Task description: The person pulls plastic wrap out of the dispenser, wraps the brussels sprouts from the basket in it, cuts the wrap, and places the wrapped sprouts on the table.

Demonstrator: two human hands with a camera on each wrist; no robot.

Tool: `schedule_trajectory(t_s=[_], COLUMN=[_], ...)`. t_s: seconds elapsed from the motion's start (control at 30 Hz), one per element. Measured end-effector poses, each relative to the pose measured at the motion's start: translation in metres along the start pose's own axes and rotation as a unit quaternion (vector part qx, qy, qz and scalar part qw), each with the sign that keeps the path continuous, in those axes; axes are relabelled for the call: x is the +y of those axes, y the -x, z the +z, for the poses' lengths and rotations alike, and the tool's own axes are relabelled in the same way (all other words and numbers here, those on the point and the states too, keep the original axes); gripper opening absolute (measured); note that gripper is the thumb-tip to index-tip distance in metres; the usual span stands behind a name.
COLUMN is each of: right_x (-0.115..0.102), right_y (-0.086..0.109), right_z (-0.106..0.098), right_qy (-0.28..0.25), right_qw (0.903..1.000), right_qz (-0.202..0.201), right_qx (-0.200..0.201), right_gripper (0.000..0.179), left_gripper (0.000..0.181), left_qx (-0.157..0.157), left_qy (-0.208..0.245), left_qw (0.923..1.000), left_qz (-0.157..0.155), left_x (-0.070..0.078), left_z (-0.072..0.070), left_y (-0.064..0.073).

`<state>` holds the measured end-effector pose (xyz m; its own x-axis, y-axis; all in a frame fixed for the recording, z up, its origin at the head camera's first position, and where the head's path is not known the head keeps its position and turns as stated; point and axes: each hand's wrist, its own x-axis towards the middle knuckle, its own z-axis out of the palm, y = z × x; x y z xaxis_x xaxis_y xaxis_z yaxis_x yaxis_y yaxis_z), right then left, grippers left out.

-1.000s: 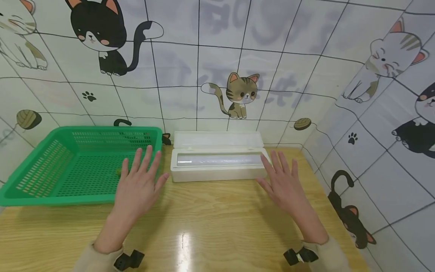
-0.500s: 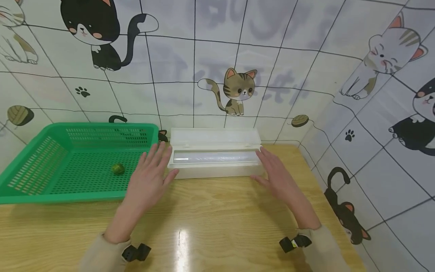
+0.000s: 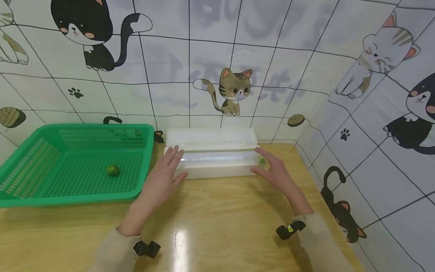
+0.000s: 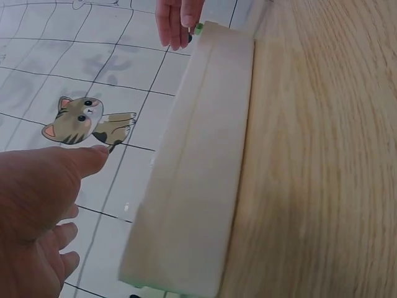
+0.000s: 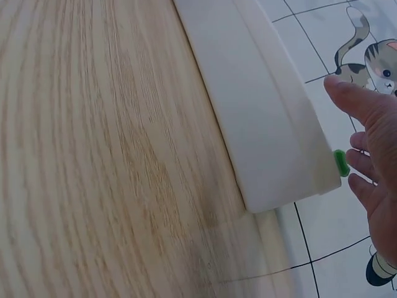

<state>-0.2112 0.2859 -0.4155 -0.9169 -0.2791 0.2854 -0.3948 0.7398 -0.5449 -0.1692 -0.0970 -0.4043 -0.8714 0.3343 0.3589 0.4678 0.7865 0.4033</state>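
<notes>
A long white cling film dispenser (image 3: 217,172) stands on the wooden table by the wall. Its lid (image 3: 210,136) is tipped back, and a roll of clear film (image 3: 221,156) shows inside. My left hand (image 3: 161,181) hovers over the left end, fingers straight and thumb spread, holding nothing. At the other end is my right hand (image 3: 276,173), its thumb and fingers apart around the corner. In the right wrist view its fingertips lie right at a small green tab (image 5: 340,162) on the dispenser's end. The same tab (image 4: 198,28) shows in the left wrist view.
A green plastic basket (image 3: 68,201) stands to the left, with a small round green thing like a Brussels sprout (image 3: 113,170) in it. Behind the table (image 3: 217,211) rises a wall covering (image 3: 170,98) printed with cats, which continues along the right side.
Both hands have come closer to the dispenser's ends. The left has moved right, from before the basket to the dispenser; the right has turned inward with its fingers drawn together. The view shifted slightly.
</notes>
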Motion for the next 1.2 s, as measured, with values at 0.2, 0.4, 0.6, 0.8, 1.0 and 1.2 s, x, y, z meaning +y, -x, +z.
schedule_trajectory(t_s=[0.2,0.4,0.6,0.8,1.0,1.2], right_x=[0.011,0.016,0.024,0.029,0.03,0.032], right_y=[-0.007,-0.017,-0.022,-0.026,-0.03,-0.031], right_z=[0.003,-0.001,-0.002,-0.001,0.001,0.004], right_qy=[-0.023,-0.028,-0.035,-0.052,-0.056,-0.049], right_qw=[0.9994,0.9995,0.9988,0.9978,0.9974,0.9963], right_qz=[-0.025,0.001,0.006,-0.022,-0.033,-0.07], right_qx=[0.011,-0.015,-0.033,-0.034,-0.031,-0.007], right_gripper=[0.057,0.052,0.04,0.031,0.027,0.02], left_gripper=[0.066,0.056,0.047,0.042,0.036,0.018], left_qx=[0.023,0.076,0.107,0.133,0.16,0.183], left_qy=[0.045,0.108,0.146,0.15,0.184,0.196], left_qw=[0.9986,0.9907,0.9821,0.9778,0.9647,0.9563], left_qz=[-0.013,-0.034,-0.053,-0.06,-0.1,-0.116], left_x=[-0.009,-0.024,-0.035,-0.04,-0.038,-0.037], left_z=[0.018,0.031,0.038,0.041,0.044,0.045], left_y=[-0.008,-0.017,-0.019,-0.022,-0.027,-0.032])
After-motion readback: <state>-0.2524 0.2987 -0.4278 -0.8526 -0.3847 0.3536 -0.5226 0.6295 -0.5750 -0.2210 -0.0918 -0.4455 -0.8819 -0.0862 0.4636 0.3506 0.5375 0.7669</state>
